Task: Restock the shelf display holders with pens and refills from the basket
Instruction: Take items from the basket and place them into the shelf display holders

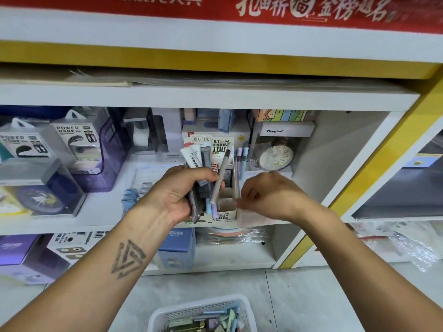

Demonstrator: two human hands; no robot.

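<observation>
Premises: retail stationery and small-goods shop. Evidence: white laminate shelving unit with yellow edge trim, stocked in tiers with packaged merchandise. Red banner with gold Chinese lettering across the top of the unit. Clear-plastic hang-tab boxes printed "POWER BANK", several alike, left on the middle shelf. Printed card display holder marked "0.7 mm HB 100", holding pastel pens upright. Round pale alarm clock in a clear box, beneath a white box branded "Nenghui". Barcoded white carton and purple boxes on the lower shelf. White perforated plastic basket of loose stationery on the grey tiled floor.
</observation>
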